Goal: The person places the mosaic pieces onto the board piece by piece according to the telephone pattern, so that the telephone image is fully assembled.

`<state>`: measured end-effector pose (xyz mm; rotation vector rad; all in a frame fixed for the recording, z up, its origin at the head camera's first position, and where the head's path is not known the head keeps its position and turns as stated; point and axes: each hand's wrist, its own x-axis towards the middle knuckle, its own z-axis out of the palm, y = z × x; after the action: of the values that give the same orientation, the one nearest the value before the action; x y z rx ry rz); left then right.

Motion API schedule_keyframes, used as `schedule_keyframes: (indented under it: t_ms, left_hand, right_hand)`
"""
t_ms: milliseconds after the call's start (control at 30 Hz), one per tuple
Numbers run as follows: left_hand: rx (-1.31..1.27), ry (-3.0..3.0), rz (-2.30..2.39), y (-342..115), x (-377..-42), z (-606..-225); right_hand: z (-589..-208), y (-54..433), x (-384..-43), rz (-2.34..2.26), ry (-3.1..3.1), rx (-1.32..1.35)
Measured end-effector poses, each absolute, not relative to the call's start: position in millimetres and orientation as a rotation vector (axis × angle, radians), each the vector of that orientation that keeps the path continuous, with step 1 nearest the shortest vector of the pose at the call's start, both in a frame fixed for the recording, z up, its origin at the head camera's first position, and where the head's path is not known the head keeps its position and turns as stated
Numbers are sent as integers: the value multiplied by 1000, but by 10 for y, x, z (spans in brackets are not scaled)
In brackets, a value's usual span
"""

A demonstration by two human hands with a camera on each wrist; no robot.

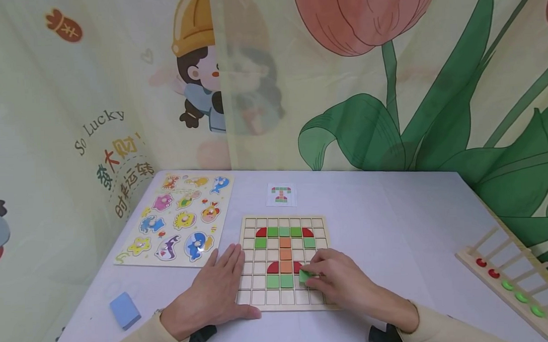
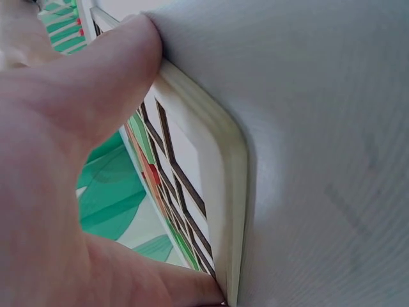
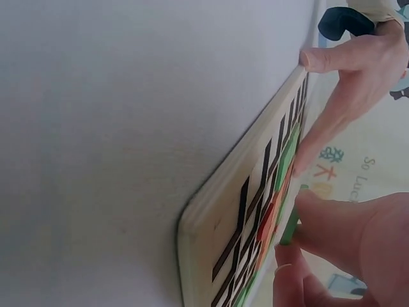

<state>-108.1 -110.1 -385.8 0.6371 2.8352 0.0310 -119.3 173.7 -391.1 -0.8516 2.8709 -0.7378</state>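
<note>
A wooden grid board [image 1: 263, 296] lies on the table with green, orange and red tiles set in its cells in a T-like figure. My left hand [image 1: 214, 286] rests on the board's left edge, fingers extended and thumb at the front edge. Between thumb and fingers, my right hand [image 1: 346, 279] pinches a green square tile [image 1: 304, 276] over the lower right of the figure, beside a red quarter-round tile [image 1: 297, 267]. In the right wrist view this green tile [image 3: 291, 225] is tilted above the board surface.
Behind the board lies a small pattern card [image 1: 281, 195]. A sea-animal puzzle board [image 1: 176, 219] is at the left, with a blue block [image 1: 125, 310] in front of it. To the right stands a wooden rack [image 1: 509, 283] with red and green beads.
</note>
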Motion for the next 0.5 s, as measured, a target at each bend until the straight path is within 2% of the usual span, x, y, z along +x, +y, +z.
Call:
schedule_keyframes:
  t_ms: [500]
  left_hand:
    - [632,2839,19,-1109,-1078,-3857]
  right_hand:
    - [-3999,1629,-1222,-611,2926,-970]
